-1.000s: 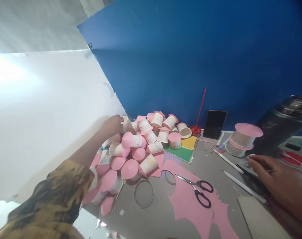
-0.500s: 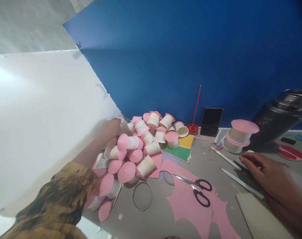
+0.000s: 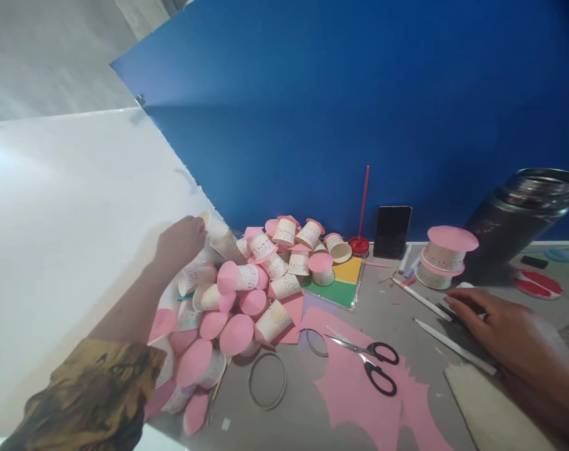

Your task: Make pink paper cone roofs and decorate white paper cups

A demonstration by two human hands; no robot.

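My left hand (image 3: 179, 239) is closed around the top end of a stack of white paper cups (image 3: 221, 241) at the far left of a pile of small paper cups with pink paper lids (image 3: 246, 294). The stack leans out of the pile toward the white board. My right hand (image 3: 504, 326) lies flat on the grey table at the right, fingers stretched out over a dark pen (image 3: 453, 311) and beside a white stick (image 3: 456, 346). It grips nothing.
A white board (image 3: 68, 238) stands at the left and a blue board (image 3: 340, 106) behind. On the table lie black-handled scissors (image 3: 371, 363), cut pink paper (image 3: 359, 382), a ring (image 3: 266, 380), coloured sheets (image 3: 343, 282), a phone (image 3: 392, 232), two lidded cups (image 3: 446, 257) and a steel flask (image 3: 519, 219).
My left hand has drawn the cup stack up and to the left, out of the pile. My right hand has stayed in place on the table.
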